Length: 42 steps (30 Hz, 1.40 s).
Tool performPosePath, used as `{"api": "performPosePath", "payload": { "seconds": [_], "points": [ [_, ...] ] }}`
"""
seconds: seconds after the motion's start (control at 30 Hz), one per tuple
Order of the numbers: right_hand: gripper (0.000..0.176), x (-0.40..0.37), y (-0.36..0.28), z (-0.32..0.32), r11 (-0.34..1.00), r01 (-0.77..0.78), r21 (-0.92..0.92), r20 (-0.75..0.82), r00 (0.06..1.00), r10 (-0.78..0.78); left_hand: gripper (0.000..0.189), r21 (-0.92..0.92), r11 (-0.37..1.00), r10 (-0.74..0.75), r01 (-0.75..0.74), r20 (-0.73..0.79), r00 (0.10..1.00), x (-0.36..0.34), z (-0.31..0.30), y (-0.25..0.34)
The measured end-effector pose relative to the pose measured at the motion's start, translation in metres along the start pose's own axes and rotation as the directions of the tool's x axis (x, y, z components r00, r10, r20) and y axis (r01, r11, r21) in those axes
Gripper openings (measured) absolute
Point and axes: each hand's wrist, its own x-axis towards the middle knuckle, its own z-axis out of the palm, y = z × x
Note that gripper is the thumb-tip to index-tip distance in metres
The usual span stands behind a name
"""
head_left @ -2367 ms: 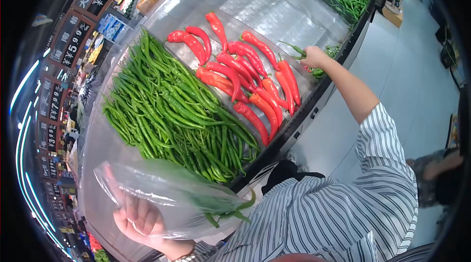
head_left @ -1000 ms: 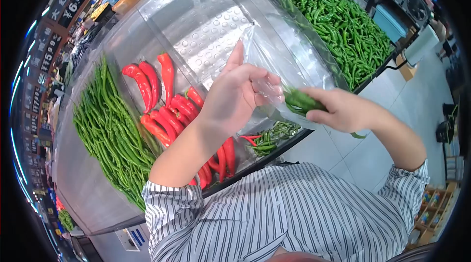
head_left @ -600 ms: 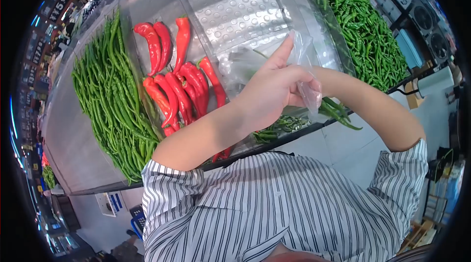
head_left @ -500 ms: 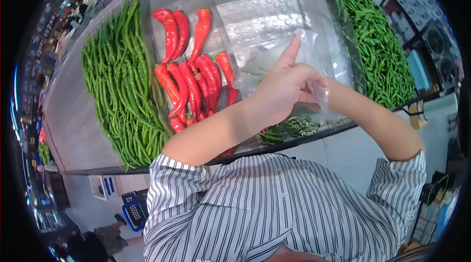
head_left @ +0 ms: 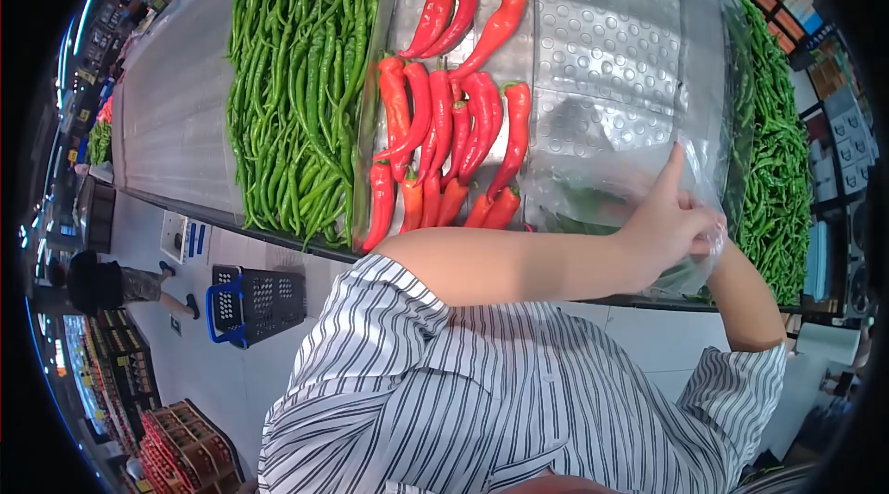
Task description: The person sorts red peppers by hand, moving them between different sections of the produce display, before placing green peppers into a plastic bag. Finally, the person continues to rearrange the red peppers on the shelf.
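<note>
My left hand [head_left: 665, 227] reaches across to the right, index finger stretched out and the other fingers curled round a clear plastic bag [head_left: 565, 181]. The bag spreads to the left of the hand, over the display, and dark green produce [head_left: 593, 204] shows dimly through it. My right forearm [head_left: 748, 304] comes up from the right and passes behind the left hand. The right hand is mostly hidden by the left hand and the plastic, so its fingers cannot be made out. Left of the bag lie several long red peppers [head_left: 482, 124] on the metal display.
Long green peppers [head_left: 301, 96] fill a section on the left, and smaller green chillies [head_left: 778, 170] are heaped at the far right. A dimpled metal surface [head_left: 602, 50] lies between. On the floor stands a dark shopping basket [head_left: 269, 304] with a blue handle; another person [head_left: 116, 281] is nearby.
The view has shifted, so the peppers appear further right and more floor shows. Both arms appear further right and lower, with the left hand still holding the plastic bag.
</note>
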Motion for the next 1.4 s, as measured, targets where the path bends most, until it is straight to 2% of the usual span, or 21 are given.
{"api": "performPosePath", "payload": {
  "seconds": [0.13, 0.17, 0.2, 0.23, 0.27, 0.33, 0.37, 0.4, 0.43, 0.47, 0.53, 0.67, 0.73, 0.87, 0.93, 1.03, 1.07, 1.1, 1.2, 1.3, 1.4],
  "points": [
    [0.043, -0.009, 0.033, -0.029, 0.985, -0.097, -0.143, 0.003, 0.995, 0.099, 0.1, 0.085, 0.996, 0.037, -0.028, -0.108, 0.993, 0.044, -0.021, -0.017],
    [0.044, -0.015, 0.048, -0.042, 0.986, -0.132, -0.1, -0.006, 0.991, 0.132, 0.1, 0.082, 0.996, 0.036, -0.026, -0.119, 0.992, 0.054, -0.023, -0.02],
    [0.045, -0.017, 0.067, -0.048, 0.976, -0.007, 0.218, -0.007, 1.0, 0.009, 0.1, 0.083, 0.994, 0.079, -0.066, -0.161, 0.984, 0.062, -0.023, -0.022],
    [0.039, -0.019, 0.113, -0.07, 0.891, -0.185, 0.414, -0.067, 0.97, 0.232, 0.1, 0.087, 0.991, 0.118, -0.102, -0.203, 0.972, 0.071, -0.026, -0.024],
    [0.03, -0.028, 0.095, -0.075, 0.851, -0.171, 0.497, -0.17, 0.942, 0.289, 0.1, 0.087, 0.992, 0.11, -0.093, -0.213, 0.971, 0.078, -0.031, -0.022],
    [0.023, -0.037, 0.098, -0.075, 0.804, -0.012, 0.594, -0.378, 0.878, 0.292, 0.094, 0.205, 0.979, 0.061, 0.019, -0.376, 0.925, 0.098, -0.046, -0.013],
    [0.025, -0.044, 0.079, -0.066, 0.822, 0.046, 0.567, -0.472, 0.836, 0.279, 0.076, 0.329, 0.944, 0.122, 0.017, -0.398, 0.909, 0.12, -0.073, -0.028],
    [0.026, -0.049, 0.064, -0.053, 0.84, 0.102, 0.533, -0.561, 0.786, 0.261, 0.076, 0.333, 0.943, 0.124, 0.02, -0.406, 0.905, 0.11, -0.079, -0.021],
    [0.026, -0.05, 0.056, -0.036, 0.837, 0.108, 0.537, -0.557, 0.79, 0.255, 0.064, 0.277, 0.96, 0.055, 0.035, -0.31, 0.949, 0.089, -0.087, -0.007],
    [0.028, -0.053, 0.05, -0.017, 0.882, 0.198, 0.427, -0.707, 0.682, 0.189, 0.053, 0.224, 0.973, -0.011, 0.058, -0.203, 0.979, 0.064, -0.096, 0.007],
    [0.029, -0.057, 0.042, 0.028, 0.913, 0.311, 0.263, -0.875, 0.476, 0.09, 0.034, 0.359, 0.932, -0.01, 0.048, -0.108, 0.994, 0.007, -0.116, 0.026],
    [0.029, -0.038, 0.032, 0.14, 0.87, 0.437, 0.229, -0.952, 0.288, 0.106, 0.028, 0.597, 0.796, -0.024, 0.103, -0.138, 0.99, -0.121, -0.182, 0.044],
    [0.03, -0.021, 0.014, 0.184, 0.876, 0.43, 0.219, -0.951, 0.295, 0.093, 0.028, 0.549, 0.822, -0.031, 0.155, -0.228, 0.973, -0.184, -0.218, 0.047],
    [0.036, 0.04, -0.065, 0.212, 0.871, 0.427, 0.244, -0.87, 0.493, 0.001, 0.027, 0.365, 0.91, -0.048, 0.195, -0.374, 0.926, -0.286, -0.291, 0.032],
    [0.041, 0.093, -0.091, 0.205, 0.905, 0.368, 0.214, -0.828, 0.559, -0.032, 0.027, 0.343, 0.909, -0.092, 0.235, -0.385, 0.918, -0.328, -0.307, 0.029],
    [0.069, 0.197, -0.137, 0.147, 0.97, 0.244, 0.02, -0.875, 0.473, -0.101, 0.028, 0.372, 0.875, -0.135, 0.31, -0.428, 0.894, -0.395, -0.336, 0.067],
    [0.082, 0.227, -0.141, 0.125, 0.998, 0.027, -0.054, -0.912, 0.406, -0.06, 0.028, 0.405, 0.864, -0.095, 0.301, -0.456, 0.885, -0.412, -0.335, 0.073],
    [0.091, 0.244, -0.157, 0.109, 0.974, -0.056, -0.221, -0.927, 0.322, -0.192, 0.029, 0.416, 0.862, -0.075, 0.29, -0.462, 0.884, -0.423, -0.337, 0.085],
    [0.104, 0.295, -0.179, 0.067, 0.974, -0.203, -0.1, -0.953, 0.301, -0.035, 0.03, 0.47, 0.85, -0.009, 0.239, -0.44, 0.898, -0.443, -0.339, 0.114],
    [0.126, 0.332, -0.194, 0.057, 0.896, -0.383, 0.225, -0.919, 0.222, 0.326, 0.028, 0.489, 0.862, 0.057, 0.137, -0.362, 0.931, -0.452, -0.354, 0.123],
    [0.126, 0.346, -0.211, 0.06, 0.826, -0.478, 0.299, -0.888, 0.178, 0.424, 0.027, 0.46, 0.881, 0.08, 0.105, -0.365, 0.927, -0.454, -0.359, 0.129]
  ]
}}
